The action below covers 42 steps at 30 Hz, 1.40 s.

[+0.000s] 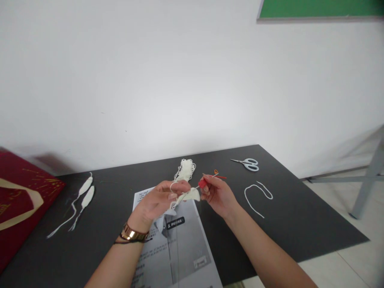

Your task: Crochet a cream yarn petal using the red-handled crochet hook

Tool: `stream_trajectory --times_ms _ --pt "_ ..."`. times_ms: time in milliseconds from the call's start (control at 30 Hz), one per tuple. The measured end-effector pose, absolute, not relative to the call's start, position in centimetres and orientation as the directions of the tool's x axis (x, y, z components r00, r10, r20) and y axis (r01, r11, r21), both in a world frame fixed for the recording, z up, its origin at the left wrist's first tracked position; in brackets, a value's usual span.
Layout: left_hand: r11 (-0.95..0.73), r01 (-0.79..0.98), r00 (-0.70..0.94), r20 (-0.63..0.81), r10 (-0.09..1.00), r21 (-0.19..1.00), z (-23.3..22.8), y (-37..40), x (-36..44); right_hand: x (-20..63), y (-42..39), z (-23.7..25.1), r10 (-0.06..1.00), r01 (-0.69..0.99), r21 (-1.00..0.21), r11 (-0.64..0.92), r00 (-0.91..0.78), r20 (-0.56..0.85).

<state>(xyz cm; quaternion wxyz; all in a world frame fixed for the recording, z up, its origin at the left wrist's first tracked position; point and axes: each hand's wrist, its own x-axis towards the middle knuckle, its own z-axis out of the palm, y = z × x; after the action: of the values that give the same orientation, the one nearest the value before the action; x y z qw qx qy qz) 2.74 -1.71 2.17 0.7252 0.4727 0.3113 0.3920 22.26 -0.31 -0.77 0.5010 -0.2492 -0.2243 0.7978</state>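
Observation:
My left hand (pixel 160 198) pinches a small cream crochet piece (pixel 189 195), with cream yarn looped over its fingers. The yarn runs back to a loose cream skein (pixel 185 169) lying on the dark table (pixel 285 232). My right hand (pixel 216 193) grips a crochet hook with a red handle (pixel 203 183); its thin metal tip points left into the crochet piece. Both hands are held just above a printed instruction sheet (pixel 177 244). A gold bracelet sits on my left wrist.
Small pale-blue scissors (pixel 248 163) lie at the back right of the table. A cut length of white yarn (pixel 257 195) curls to their near side. Two finished cream leaf-shaped pieces (pixel 85 192) with tails lie at the left. A red and gold bag (pixel 21 200) rests on the left edge.

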Motion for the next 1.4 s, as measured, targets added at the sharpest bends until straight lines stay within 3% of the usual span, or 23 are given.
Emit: stream_trajectory --times_ms 133,400,467,600,733,867,967,1067,1267,1400 --pt "0.149 -0.094 0.578 -0.067 0.813 0.984 2.2 -1.2 2.4 22.4 -0.3 -0.9 0.846 -0.633 -0.587 -0.504 -0.499 -0.189" --pt "0.049 0.25 0.684 -0.212 0.697 0.967 3.0 -0.3 0.8 22.7 0.0 -0.9 0.786 -0.607 -0.551 -0.572 -0.598 -0.157" --pt "0.075 0.197 0.642 -0.186 0.744 0.978 2.9 -0.5 0.9 22.9 0.1 -1.0 0.784 -0.606 -0.548 -0.576 -0.6 -0.16" --pt "0.127 -0.24 0.482 0.004 0.876 0.962 2.8 -1.7 2.3 23.1 0.2 -1.1 0.789 -0.608 -0.548 -0.574 -0.588 -0.175" --pt "-0.028 -0.366 0.467 0.21 0.859 0.93 3.3 -3.0 3.7 22.9 0.2 -1.1 0.799 -0.607 -0.55 -0.573 -0.563 -0.21" --pt "-0.243 -0.075 0.561 0.242 0.792 0.967 4.2 -3.9 3.8 22.7 0.2 -1.0 0.826 -0.624 -0.555 -0.549 -0.506 -0.249" --pt "-0.371 0.271 0.452 0.223 0.864 0.888 4.4 -4.3 4.0 22.7 0.2 -0.9 0.851 -0.644 -0.562 -0.519 -0.452 -0.267" --pt "-0.418 0.411 0.319 0.302 0.898 0.81 4.2 -4.1 4.8 22.7 0.2 -0.8 0.875 -0.666 -0.57 -0.482 -0.401 -0.272" --pt "-0.299 0.382 0.076 0.292 0.953 0.875 3.5 -3.5 5.7 22.5 -0.2 -0.5 0.919 -0.694 -0.603 -0.394 -0.299 -0.256" --pt "-0.073 0.102 0.017 0.071 0.997 0.992 3.0 -2.8 5.6 22.2 -0.6 -0.2 0.954 -0.678 -0.671 -0.298 -0.224 -0.197"
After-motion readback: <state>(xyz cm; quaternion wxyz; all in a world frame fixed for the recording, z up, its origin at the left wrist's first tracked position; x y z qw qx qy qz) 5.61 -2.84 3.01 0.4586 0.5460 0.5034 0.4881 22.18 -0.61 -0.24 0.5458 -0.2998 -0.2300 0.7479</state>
